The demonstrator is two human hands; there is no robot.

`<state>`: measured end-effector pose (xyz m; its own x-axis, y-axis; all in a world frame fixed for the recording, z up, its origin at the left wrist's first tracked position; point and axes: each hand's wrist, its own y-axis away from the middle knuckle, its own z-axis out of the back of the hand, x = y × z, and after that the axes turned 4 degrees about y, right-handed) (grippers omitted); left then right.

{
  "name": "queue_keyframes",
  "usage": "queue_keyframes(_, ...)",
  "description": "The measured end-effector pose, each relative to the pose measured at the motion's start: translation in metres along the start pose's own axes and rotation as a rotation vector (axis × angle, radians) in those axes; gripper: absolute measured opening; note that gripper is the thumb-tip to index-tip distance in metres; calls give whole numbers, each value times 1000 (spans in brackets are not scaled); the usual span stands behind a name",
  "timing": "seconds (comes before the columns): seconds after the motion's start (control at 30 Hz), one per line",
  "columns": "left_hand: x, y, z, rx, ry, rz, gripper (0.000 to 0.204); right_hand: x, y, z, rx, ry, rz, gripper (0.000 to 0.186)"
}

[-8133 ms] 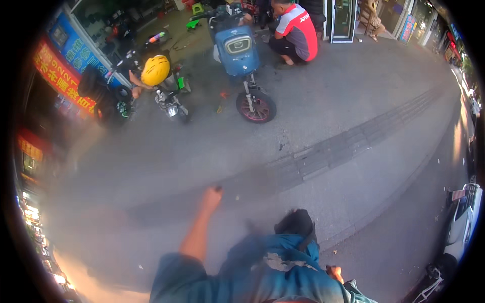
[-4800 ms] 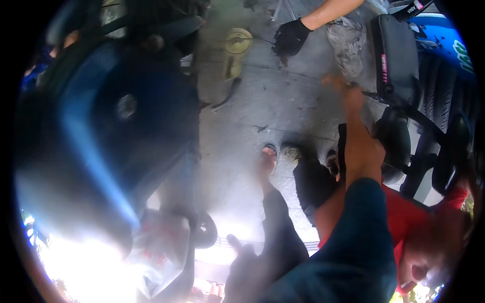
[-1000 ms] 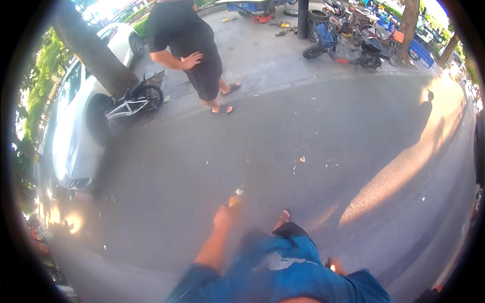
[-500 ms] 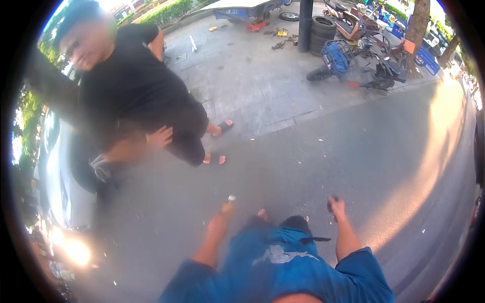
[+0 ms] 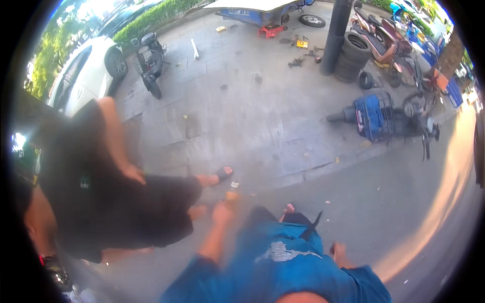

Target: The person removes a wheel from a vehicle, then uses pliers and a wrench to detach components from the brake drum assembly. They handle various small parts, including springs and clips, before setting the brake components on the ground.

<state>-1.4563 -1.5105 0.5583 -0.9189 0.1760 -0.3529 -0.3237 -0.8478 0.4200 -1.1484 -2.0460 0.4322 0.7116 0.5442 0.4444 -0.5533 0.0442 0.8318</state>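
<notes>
My left hand [image 5: 222,212] is raised in front of me, its fingers closed round a small thing with a pale tip [image 5: 234,186]. Blur hides what kind of thing it is. Lower on the right, my right hand [image 5: 340,250] hangs beside my blue shirt [image 5: 283,267] with its fingers curled. Something dark shows at those fingers, too smeared to name. To my left, close to my left hand, stands a person in black clothes [image 5: 116,202] and open sandals.
A blue-crated electric bike [image 5: 374,118] stands near the pavement edge. Behind it rise a dark post [image 5: 336,38] and stacked tyres [image 5: 352,58]. Farther off are a red floor jack [image 5: 271,31] under a blue cart [image 5: 247,16], a parked scooter [image 5: 148,63] and a white car [image 5: 83,76].
The view has shifted toward the pavement, bringing the white car and scooter into sight. The person in black now appears lower and nearer on my left. My right hand has dropped lower.
</notes>
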Motion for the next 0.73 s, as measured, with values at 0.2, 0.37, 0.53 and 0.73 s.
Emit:
queue_keyframes(0.2, -100, -101, 113, 122, 36, 174, 52, 601, 16, -169, -40, 79, 815, 48)
queue_keyframes(0.37, -130, -294, 133, 123, -13, 296, 53, 779, 8, -280, -85, 198, 1134, 43)
queue_keyframes(0.53, -286, -485, 191, 146, -95, 8, 51, 623, -163, -294, -316, 630, 728, 34)
queue_keyframes(0.73, -477, -704, 239, -2, 108, -242, 54, 548, -152, -273, 187, 1599, 284, 29)
